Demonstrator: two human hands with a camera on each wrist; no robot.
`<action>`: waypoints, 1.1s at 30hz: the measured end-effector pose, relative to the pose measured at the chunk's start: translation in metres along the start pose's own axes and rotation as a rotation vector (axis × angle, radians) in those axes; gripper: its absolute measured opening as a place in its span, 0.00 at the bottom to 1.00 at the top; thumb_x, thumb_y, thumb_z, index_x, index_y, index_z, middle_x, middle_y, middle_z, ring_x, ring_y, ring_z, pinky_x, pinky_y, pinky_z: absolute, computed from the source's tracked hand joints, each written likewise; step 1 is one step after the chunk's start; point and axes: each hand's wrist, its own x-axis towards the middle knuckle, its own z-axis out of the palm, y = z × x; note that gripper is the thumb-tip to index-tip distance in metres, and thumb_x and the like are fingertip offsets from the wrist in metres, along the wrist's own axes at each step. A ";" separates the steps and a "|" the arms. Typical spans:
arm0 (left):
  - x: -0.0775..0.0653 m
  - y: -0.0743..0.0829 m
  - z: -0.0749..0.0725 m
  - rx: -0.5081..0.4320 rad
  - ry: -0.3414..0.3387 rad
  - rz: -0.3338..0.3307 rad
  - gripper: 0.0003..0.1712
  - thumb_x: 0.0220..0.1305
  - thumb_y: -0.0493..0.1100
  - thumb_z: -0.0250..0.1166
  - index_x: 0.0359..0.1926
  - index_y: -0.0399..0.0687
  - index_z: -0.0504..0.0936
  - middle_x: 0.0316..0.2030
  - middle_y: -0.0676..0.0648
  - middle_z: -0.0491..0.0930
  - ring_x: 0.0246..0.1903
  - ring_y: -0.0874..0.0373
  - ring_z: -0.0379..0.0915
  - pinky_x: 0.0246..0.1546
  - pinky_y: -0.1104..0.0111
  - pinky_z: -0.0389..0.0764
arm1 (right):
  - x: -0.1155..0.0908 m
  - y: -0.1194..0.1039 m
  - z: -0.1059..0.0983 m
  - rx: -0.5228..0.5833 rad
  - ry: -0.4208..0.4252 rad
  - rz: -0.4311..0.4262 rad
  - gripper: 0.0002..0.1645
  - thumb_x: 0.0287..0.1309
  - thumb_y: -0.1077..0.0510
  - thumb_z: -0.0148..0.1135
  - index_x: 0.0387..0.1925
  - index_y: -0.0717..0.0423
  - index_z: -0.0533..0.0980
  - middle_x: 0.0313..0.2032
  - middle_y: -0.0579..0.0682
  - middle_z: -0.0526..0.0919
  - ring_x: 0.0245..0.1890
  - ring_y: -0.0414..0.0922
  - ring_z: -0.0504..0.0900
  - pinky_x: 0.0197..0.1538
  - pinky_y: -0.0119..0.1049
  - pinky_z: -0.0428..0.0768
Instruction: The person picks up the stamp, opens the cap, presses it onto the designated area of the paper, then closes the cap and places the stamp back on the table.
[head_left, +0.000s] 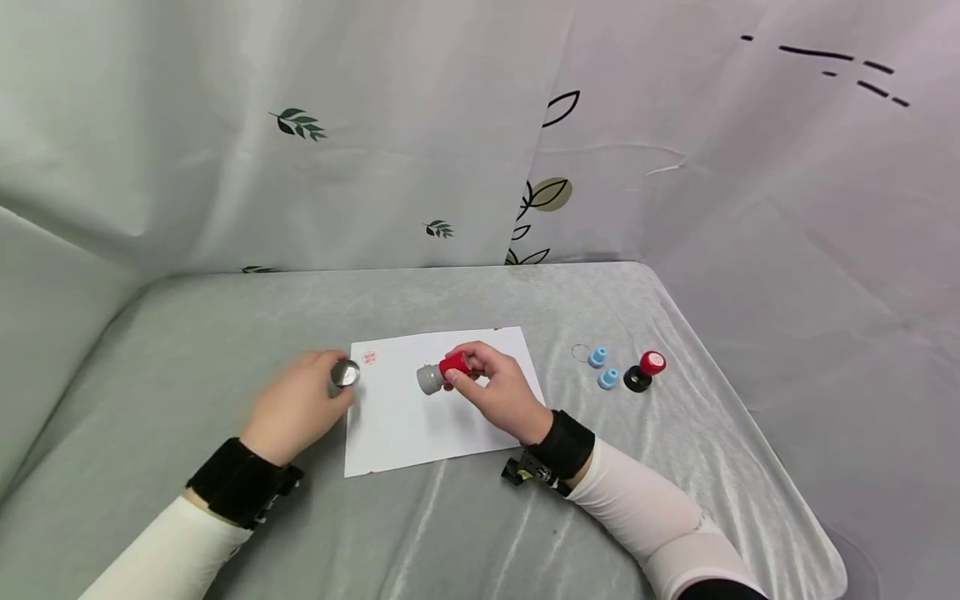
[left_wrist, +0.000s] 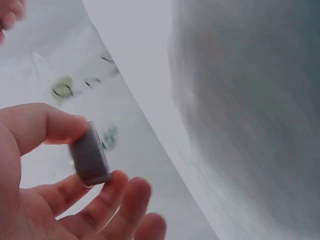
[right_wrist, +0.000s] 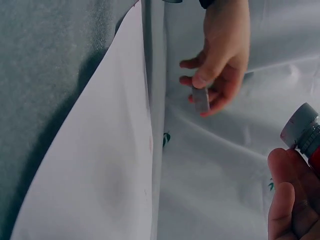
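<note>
My left hand (head_left: 296, 408) pinches a small round grey cap (head_left: 345, 373) between thumb and fingers, by the left edge of a white sheet of paper (head_left: 405, 433). The left wrist view shows this cap (left_wrist: 90, 155) side-on, with a flat rim. Over the middle of the paper, my right hand (head_left: 506, 396) grips a stamp with a red handle (head_left: 455, 363) and a grey end (head_left: 430, 379) that points left. That grey end (right_wrist: 300, 125) also shows in the right wrist view. A small red stamped mark (head_left: 369, 357) is on the paper's upper left corner.
Right of the paper lie two light blue bottles (head_left: 597, 357) and a thin ring (head_left: 581, 352). Beside them is a black stamp with a red top (head_left: 652, 362). Grey cloth (head_left: 300, 308) covers the table, and pale curtains (head_left: 375, 167) hang behind it.
</note>
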 end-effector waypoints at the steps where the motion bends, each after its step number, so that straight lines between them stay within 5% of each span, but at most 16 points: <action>1: 0.000 0.005 0.001 -0.010 0.015 0.020 0.26 0.57 0.43 0.66 0.55 0.36 0.76 0.47 0.34 0.76 0.42 0.43 0.74 0.38 0.48 0.77 | 0.000 0.000 0.001 -0.008 -0.002 -0.002 0.13 0.63 0.58 0.61 0.47 0.59 0.75 0.31 0.52 0.87 0.31 0.41 0.77 0.34 0.45 0.76; 13: -0.009 0.065 0.011 -0.091 0.111 0.229 0.23 0.50 0.43 0.71 0.48 0.39 0.80 0.39 0.46 0.76 0.36 0.54 0.70 0.35 0.60 0.77 | -0.001 -0.001 0.007 -0.046 -0.024 -0.017 0.12 0.63 0.58 0.61 0.47 0.58 0.76 0.30 0.50 0.87 0.29 0.38 0.79 0.31 0.38 0.74; 20: -0.013 0.077 0.011 -0.131 0.128 0.255 0.25 0.50 0.42 0.71 0.50 0.38 0.79 0.41 0.45 0.74 0.44 0.53 0.71 0.57 0.52 0.72 | -0.002 -0.001 0.008 -0.021 -0.032 -0.009 0.13 0.63 0.60 0.61 0.48 0.60 0.75 0.31 0.55 0.87 0.29 0.39 0.78 0.31 0.41 0.75; 25: -0.014 0.079 0.010 -0.140 0.137 0.254 0.25 0.50 0.43 0.72 0.50 0.38 0.79 0.44 0.43 0.75 0.47 0.51 0.71 0.54 0.52 0.74 | -0.002 -0.001 0.008 -0.036 -0.027 -0.011 0.12 0.63 0.60 0.61 0.47 0.60 0.75 0.31 0.57 0.87 0.29 0.39 0.78 0.31 0.36 0.75; 33: -0.012 0.080 0.011 -0.164 0.100 0.223 0.25 0.52 0.44 0.72 0.52 0.41 0.79 0.38 0.49 0.79 0.35 0.56 0.73 0.34 0.61 0.78 | -0.003 -0.002 0.008 -0.026 -0.014 -0.011 0.13 0.63 0.61 0.62 0.47 0.61 0.75 0.30 0.56 0.86 0.29 0.40 0.79 0.30 0.40 0.76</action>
